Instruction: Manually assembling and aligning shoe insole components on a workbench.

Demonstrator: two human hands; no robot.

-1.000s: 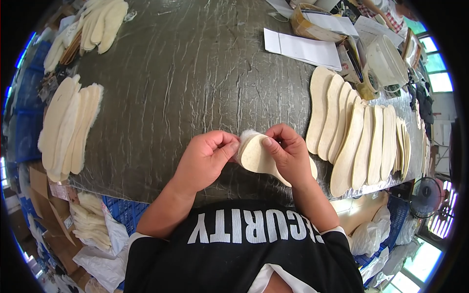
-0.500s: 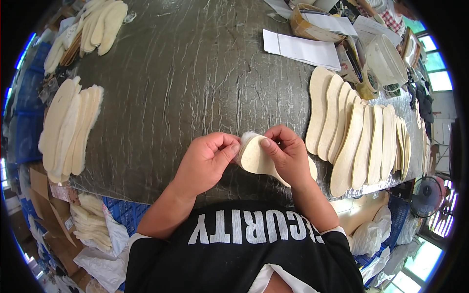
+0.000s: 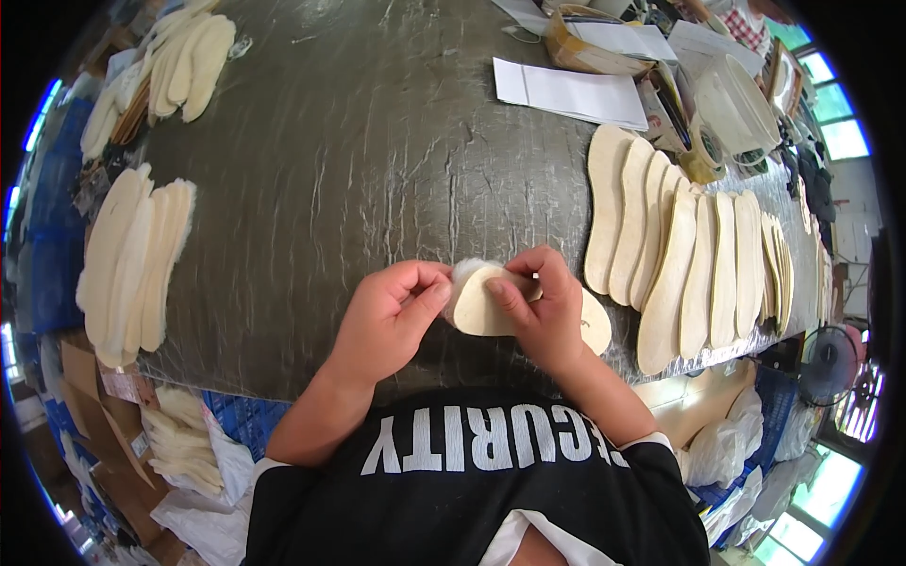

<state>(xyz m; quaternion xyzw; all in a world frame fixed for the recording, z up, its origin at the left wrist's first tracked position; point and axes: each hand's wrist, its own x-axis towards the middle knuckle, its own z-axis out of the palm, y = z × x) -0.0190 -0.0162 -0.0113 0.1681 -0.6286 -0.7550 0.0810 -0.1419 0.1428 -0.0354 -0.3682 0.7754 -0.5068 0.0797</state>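
Note:
A cream insole [image 3: 479, 311] with white fluffy fleece [image 3: 475, 267] along its far edge lies across my two hands, just above the table. My right hand [image 3: 547, 316] grips it around the middle, thumb on the smooth face and fingers behind. Its other end sticks out to the right of that hand. At the left end, my left hand [image 3: 392, 316] pinches thumb and forefinger together against the fleecy edge. Whether any loose fluff is between those fingertips is hidden.
To the right, a long row of overlapping insoles [image 3: 668, 274] lies on the dark table [image 3: 359, 179]. Fleecy insoles [image 3: 123, 269] are piled at the left, with more [image 3: 193, 61] behind. Papers [image 3: 571, 92], a tape-wrapped container [image 3: 595, 42] and a clear tub [image 3: 736, 108] stand far right.
The insole and my right hand have shifted slightly left and the insole lies more level. My left hand has edged left too, still pinching at the fleecy end.

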